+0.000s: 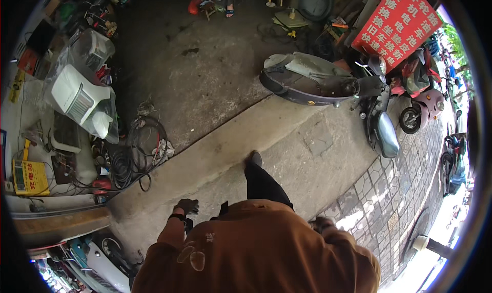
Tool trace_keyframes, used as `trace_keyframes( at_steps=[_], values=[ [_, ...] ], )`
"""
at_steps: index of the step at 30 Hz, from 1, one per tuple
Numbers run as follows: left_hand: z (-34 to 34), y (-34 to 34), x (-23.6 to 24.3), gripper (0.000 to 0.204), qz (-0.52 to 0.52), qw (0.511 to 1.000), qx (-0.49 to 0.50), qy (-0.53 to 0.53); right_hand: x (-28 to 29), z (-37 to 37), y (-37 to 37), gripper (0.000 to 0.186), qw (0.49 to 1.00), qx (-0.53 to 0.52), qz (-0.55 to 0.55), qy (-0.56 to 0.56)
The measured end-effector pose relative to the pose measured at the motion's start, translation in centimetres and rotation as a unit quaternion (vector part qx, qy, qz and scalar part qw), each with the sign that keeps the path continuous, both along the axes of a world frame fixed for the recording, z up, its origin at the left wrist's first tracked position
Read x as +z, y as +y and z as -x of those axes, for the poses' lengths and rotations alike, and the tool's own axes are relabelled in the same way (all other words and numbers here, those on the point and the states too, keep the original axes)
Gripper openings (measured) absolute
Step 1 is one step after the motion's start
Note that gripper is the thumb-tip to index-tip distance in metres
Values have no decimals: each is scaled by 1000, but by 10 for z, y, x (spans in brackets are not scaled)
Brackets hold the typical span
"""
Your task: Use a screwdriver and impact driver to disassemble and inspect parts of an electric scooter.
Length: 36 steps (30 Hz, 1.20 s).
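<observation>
My left hand [188, 206], in a dark glove with a black band at the wrist, hangs beside my brown shirt over the concrete step. Its fingers look loosely apart, and nothing shows in them. On the other side, my right hand [323, 223] is a small dark shape, partly behind my sleeve; its fingers cannot be made out. Neither hand touches anything I can see. My dark shoe [254, 158] stands at the step's edge. Ahead to the right is a scooter [312, 83] with its seat off and its body cavity exposed.
Coiled black cables [130, 160] lie at left, near a plastic-wrapped white appliance [77, 96] and a yellow box [31, 178]. A red sign [394, 26] leans behind the scooter. A pink scooter [428, 108] stands on the paving. At the far top, a person's sandaled foot [229, 11] shows.
</observation>
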<state>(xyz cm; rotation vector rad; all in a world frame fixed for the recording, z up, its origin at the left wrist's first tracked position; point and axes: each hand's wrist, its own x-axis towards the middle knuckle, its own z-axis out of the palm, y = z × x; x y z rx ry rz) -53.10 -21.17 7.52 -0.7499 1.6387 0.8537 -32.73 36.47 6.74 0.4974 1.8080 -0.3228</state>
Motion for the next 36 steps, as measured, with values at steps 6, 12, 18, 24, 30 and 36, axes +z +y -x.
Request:
trace_keyframes(
  at_steps=[6,12,18,24,30,36],
  values=[
    [58,-21,49,37,-5,987,157,41,52,337,-18,52,947,-109,2,301],
    [93,-13,55,39,-22,959,280,18,55,581,-125,47,933,-44,161,318],
    [131,-45,31,40,-46,947,315,-47,63,662,-205,53,915,169,246,272],
    [321,-133,30,54,47,990,-85,103,144,734,-206,57,976,185,30,113],
    [582,-195,26,45,51,959,-192,200,97,799,-146,46,972,-172,75,139],
    [779,-210,38,40,-73,925,-178,329,-52,841,-121,49,949,288,41,118]
  ],
)
